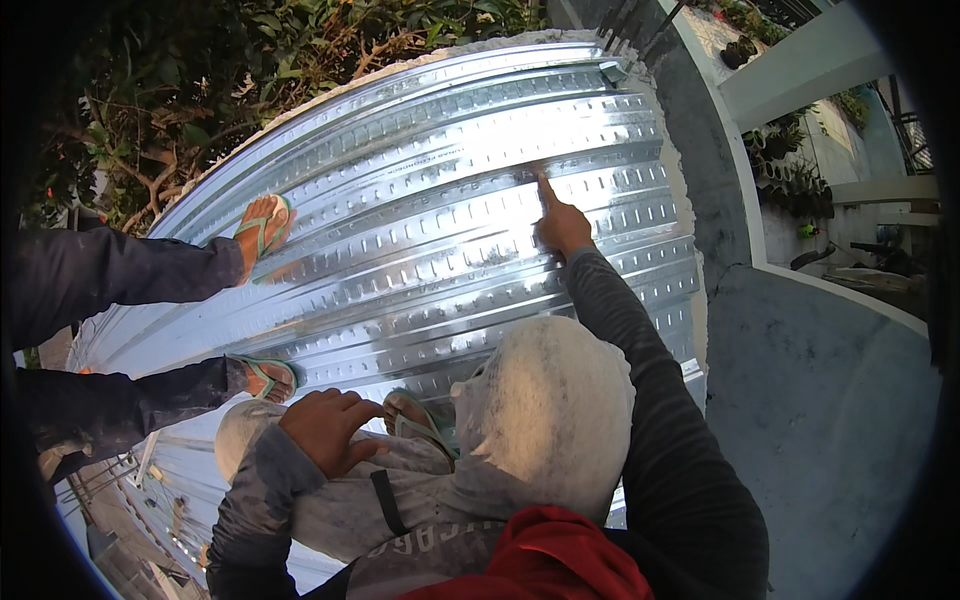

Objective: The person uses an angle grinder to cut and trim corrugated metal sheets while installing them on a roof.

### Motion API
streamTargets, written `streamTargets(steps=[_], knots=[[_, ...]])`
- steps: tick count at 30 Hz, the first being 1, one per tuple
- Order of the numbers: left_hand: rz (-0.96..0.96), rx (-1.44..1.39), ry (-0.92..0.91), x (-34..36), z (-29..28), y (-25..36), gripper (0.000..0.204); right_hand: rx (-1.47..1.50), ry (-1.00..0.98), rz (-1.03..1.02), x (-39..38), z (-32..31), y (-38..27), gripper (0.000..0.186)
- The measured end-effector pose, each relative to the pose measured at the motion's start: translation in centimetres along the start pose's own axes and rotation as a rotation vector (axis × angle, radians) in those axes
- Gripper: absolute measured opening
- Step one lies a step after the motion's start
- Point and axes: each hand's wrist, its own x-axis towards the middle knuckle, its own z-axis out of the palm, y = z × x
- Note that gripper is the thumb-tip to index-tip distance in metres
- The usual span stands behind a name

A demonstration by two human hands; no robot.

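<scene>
Out in front, my right hand (566, 228) points with its index finger stretched out. Its fingertip meets a ribbed, shiny metal decking sheet (420, 235) at a small dark mark; the other fingers look curled, and nothing is held. My left hand (328, 428) rests over my left knee, holding nothing, with fingers loosely bent and thumb apart. Below me are my grey trouser legs (545, 420), knees bent, and one of my feet (408, 414) in a flip-flop on the sheet.
Another person stands at left, feet (264, 236) in green flip-flops on the decking. Leafy bushes (190, 100) border the far left. A grey wall (800, 400) runs along the right. Steel rods (618, 28) stick up at the far corner, near a small loose block (612, 72).
</scene>
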Motion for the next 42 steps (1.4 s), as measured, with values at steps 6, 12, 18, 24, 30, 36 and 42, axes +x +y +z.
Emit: streamTargets(steps=[6,12,18,24,30,36,42], knots=[[0.002,0.004,0.017,-0.6,0.0,0.2,0.042,0.001,0.003,-0.014,-0.2,0.0,-0.5,0.094],[0.042,0.007,0.054,-0.8,0.0,-0.1,0.041,-0.002,0.014,-0.017,-0.1,0.1,-0.2,0.093],[0.049,-0.004,0.051,-0.8,-0.2,-0.2,0.041,0.009,0.019,-0.031,-0.2,0.0,-0.3,0.093],[0.018,-0.011,0.047,-0.7,0.0,-0.9,0.040,0.019,0.002,0.005,-0.8,-1.1,-1.2,0.092],[0.013,-0.040,0.051,0.0,-0.2,-1.0,0.040,-0.004,-0.025,0.021,-0.4,-0.5,-0.3,0.091],[0.024,-0.048,0.037,-0.5,-0.6,-1.9,0.041,0.414,0.009,-0.033,-1.7,-1.3,-0.4,0.092],[0.032,0.098,0.036,-0.3,-0.6,-2.7,0.046,1.202,0.210,-0.180,-12.7,-9.8,-2.4,0.007]])
